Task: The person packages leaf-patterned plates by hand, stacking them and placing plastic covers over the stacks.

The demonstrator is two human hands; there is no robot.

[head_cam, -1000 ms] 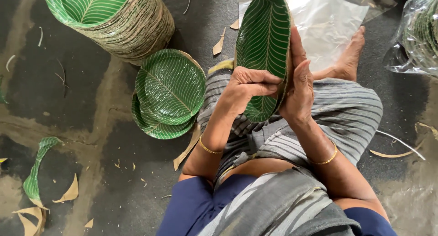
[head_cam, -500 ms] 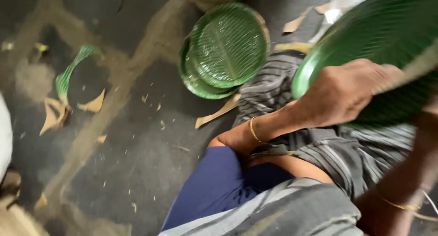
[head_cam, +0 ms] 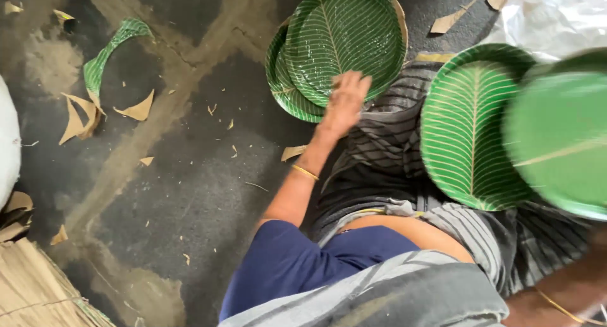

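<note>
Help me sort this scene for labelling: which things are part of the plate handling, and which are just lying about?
In hand:
left hand reaching onto the floor stack of green leaf-print plates
plate on the lap
blurred plate at right

Lying about:
trimmed green strip
brown paper scraps
clear plastic sheet

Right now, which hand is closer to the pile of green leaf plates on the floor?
Left. The left hand reaches onto the rim of the floor stack of plates. The right hand is out of view at the right, near a blurred plate.

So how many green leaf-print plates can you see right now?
4 at least: two stacked on the floor, top plate over lower plate, under the left hand; lap plate; blurred plate at right. More may be hidden.
</note>
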